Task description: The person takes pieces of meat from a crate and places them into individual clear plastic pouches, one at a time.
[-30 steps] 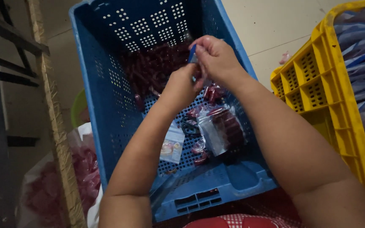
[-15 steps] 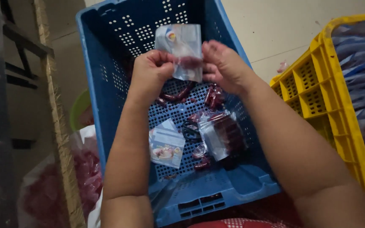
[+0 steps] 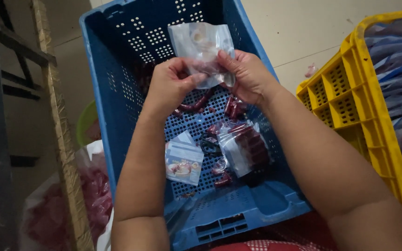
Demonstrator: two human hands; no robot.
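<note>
Now we have both hands up over the blue crate [image 3: 117, 139], centre-top of the frame, pinching one clear plastic pouch [image 3: 201, 46] between them. Left hand [image 3: 170, 86] grips the pouch's lower left edge, fingers curled tight on it; right hand [image 3: 247, 76] clamps the lower right edge, thumb on top. Pouch stands upright above the knuckles, looks empty or near empty, with a pale printed patch near its top.

Change: a second ago the hands were low in the crate, fingertips together over the loose red sausages, no pouch raised. Half a second ago the pouch was already up between them. Since then it sits much the same, grip a touch closer at the bottom edge. So we read this as a fresh pouch picked up and being worked open at its mouth; filling not yet begun, as far as we can judge.

Below the hands, on the crate floor: loose dark red sausages [image 3: 194, 104], a filled pouch of sausages [image 3: 245, 148] lower centre, a small printed label card [image 3: 182, 160] just left of it. Those three lie unchanged.

Right edge: yellow crate [image 3: 345, 102] holding bluish packs. Lower left: a clear bag of red pieces [image 3: 89, 195], outside the blue crate.
</note>
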